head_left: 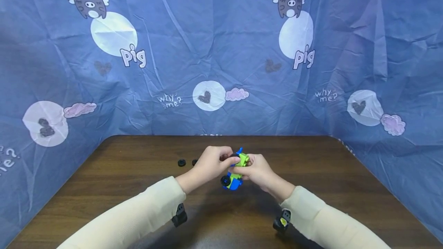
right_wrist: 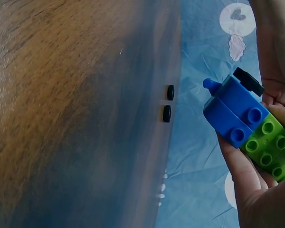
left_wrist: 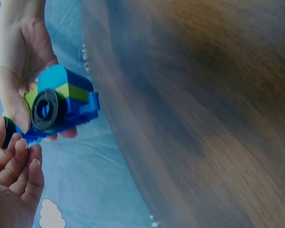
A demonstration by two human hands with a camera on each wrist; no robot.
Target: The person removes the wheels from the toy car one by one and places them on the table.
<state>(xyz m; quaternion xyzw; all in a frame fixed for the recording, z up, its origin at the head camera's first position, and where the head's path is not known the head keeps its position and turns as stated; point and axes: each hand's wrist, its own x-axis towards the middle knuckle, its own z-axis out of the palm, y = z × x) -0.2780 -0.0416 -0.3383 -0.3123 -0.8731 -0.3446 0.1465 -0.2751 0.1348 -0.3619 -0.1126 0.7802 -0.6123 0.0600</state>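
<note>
A blue and lime-green toy car made of building blocks is held above the table between both hands. My right hand grips its body, the thumb lying along the side. At its far end, my left hand pinches a black toy wheel against the car's side; the fingers partly cover it, so I cannot tell how firmly it sits. Another black wheel is on the near end of the same side. In the right wrist view, round studs show on the green blocks.
Two loose black wheels, a left one and a right one partly behind my left hand, rest on the brown wooden table. A blue patterned cloth hangs behind and beside the table.
</note>
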